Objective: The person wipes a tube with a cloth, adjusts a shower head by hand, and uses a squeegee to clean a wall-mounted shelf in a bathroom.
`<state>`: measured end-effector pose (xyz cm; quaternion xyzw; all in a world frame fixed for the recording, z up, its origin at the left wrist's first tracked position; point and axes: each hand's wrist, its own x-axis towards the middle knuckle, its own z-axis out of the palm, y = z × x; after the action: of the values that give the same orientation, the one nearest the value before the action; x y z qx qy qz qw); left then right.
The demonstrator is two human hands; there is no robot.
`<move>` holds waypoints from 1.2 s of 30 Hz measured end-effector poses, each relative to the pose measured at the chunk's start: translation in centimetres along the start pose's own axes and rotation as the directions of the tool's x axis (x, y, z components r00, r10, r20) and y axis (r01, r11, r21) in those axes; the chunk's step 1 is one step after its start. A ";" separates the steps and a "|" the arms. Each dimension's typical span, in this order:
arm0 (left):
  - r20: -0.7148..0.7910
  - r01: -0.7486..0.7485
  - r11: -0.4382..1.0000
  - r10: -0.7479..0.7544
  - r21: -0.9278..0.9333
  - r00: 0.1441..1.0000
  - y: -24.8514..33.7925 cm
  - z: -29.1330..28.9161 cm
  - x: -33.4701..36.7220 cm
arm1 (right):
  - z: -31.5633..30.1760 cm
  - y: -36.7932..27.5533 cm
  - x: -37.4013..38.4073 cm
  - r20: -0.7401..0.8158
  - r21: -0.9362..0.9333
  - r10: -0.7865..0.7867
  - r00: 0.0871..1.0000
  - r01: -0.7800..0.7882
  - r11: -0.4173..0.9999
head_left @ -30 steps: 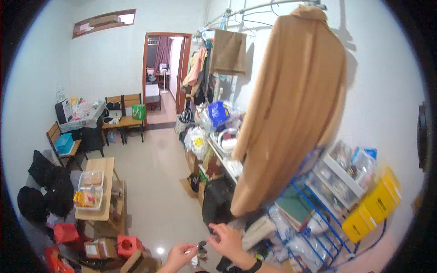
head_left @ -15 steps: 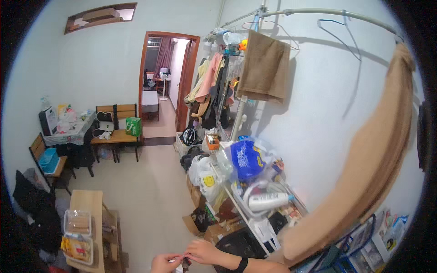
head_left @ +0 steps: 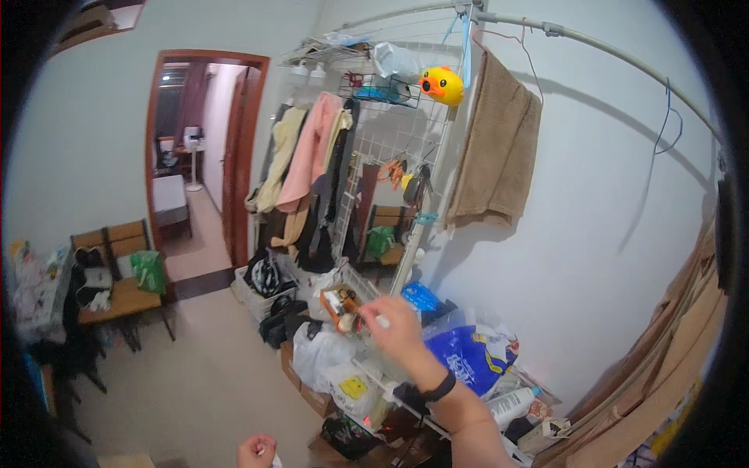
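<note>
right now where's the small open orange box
In the head view, near centre, the orange box is just left of the right hand, beyond the white plastic bag.

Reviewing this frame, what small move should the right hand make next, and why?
Probably ease the right hand slightly toward the orange box: its arm is outstretched and its fingertips appear right beside the box, though contact cannot be told. The left hand is low in view, well away from it.

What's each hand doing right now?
Left hand: closed on a small white item, unidentifiable.
Right hand: curled closed, apparently holding another small white item, also unidentifiable.
</note>
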<state>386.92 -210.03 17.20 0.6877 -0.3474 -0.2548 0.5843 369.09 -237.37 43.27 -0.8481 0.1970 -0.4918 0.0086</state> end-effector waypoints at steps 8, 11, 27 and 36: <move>0.137 0.004 1.000 -0.005 0.011 0.991 -5.0 -2.1 20.1 | 1.9 11.8 18.8 -0.331 -0.457 -0.075 0.941 -0.090 0.885; 0.100 0.079 0.996 -0.083 0.050 0.991 -6.1 -3.9 25.8 | 2.1 14.4 24.8 -0.409 -0.649 -0.137 0.902 -0.182 0.739; 0.577 -0.097 0.982 -0.014 0.161 0.817 -5.5 -6.0 54.2 | 5.3 21.9 33.0 -0.342 -0.934 0.088 0.935 -0.349 0.077; 0.916 -0.138 0.988 -0.006 0.067 0.401 -4.1 6.4 58.8 | 15.3 4.4 16.5 -0.192 -0.792 0.172 0.966 -0.256 0.554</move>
<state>419.81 -259.31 15.22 0.4593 -0.6530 -0.5419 0.2626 387.75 -249.83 48.19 -0.7038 0.5015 -0.3809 -0.3287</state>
